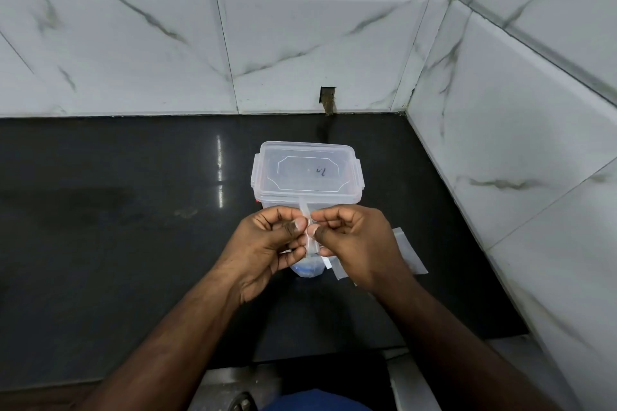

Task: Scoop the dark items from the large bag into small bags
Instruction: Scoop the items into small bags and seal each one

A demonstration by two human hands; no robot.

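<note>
A kitchen: black stone counter (117, 210) set against marbled white wall tiles (300, 43).

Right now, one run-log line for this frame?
left hand: pinches small bag | right hand: pinches same bag | lidded container: behind hands, closed | spare bags: on counter

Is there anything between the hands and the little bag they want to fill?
No. Both the left hand and the right hand already pinch the small clear bag at its top, held in front of the lidded plastic container. Nothing lies between fingers and bag.
</note>
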